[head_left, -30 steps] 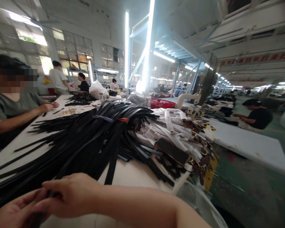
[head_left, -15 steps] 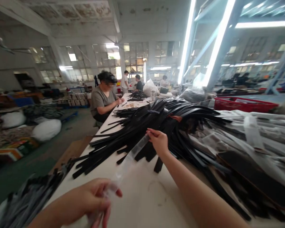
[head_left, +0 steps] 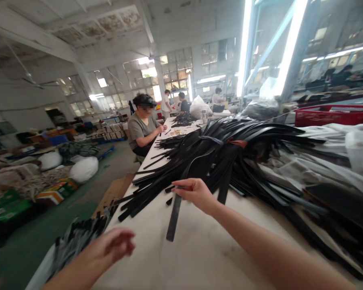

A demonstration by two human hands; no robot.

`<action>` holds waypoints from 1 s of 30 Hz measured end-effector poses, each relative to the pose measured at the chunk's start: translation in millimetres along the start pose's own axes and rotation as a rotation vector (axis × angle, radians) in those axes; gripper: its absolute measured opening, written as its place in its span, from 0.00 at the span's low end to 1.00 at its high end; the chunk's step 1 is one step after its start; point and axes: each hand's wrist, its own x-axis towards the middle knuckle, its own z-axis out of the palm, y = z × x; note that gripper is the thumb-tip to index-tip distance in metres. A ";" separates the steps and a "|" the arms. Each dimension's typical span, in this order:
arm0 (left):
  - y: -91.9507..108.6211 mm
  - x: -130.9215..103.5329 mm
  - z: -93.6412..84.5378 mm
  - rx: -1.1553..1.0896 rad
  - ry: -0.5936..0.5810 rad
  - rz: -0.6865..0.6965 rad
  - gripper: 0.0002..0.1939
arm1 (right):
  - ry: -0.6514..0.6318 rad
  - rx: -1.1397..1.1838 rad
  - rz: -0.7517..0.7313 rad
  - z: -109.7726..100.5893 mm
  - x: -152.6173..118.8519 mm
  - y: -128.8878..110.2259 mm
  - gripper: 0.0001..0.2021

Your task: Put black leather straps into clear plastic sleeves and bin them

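Note:
My right hand (head_left: pixel 195 193) pinches a black strip (head_left: pixel 174 217), whose free end hangs down over the white table (head_left: pixel 199 249). The rest of that strip curves back toward a large pile of black strips (head_left: pixel 211 161). A reddish-brown tie (head_left: pixel 237 143) lies round part of the pile. At the lower left, my left hand (head_left: pixel 116 243) is in the air over the table edge, blurred, its fingers curled. Whether it holds anything cannot be made out.
Wrapped white material (head_left: pixel 329 141) and a red crate (head_left: pixel 335 116) lie at the right. Plastic-covered black and grey strips (head_left: pixel 78 241) stand beside the table's left edge. A person (head_left: pixel 143 127) sits along the table's left side.
The clear plastic sleeve stretched between my hands is gone from view. My right hand has taken hold of a black strip. My left hand has moved left, and the view has shifted.

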 end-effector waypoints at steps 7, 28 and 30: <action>34.7 104.9 74.4 -0.591 -0.537 -0.137 0.30 | -0.012 -0.471 -0.233 8.7 -11.0 5.1 0.16; 23.3 90.1 78.7 -0.429 -0.666 -0.188 0.24 | 0.179 -0.138 -0.033 -35.2 19.7 -10.2 0.20; 22.9 92.5 80.1 -0.442 -0.654 -0.169 0.25 | 0.125 -0.154 -0.032 -15.6 11.1 -1.2 0.20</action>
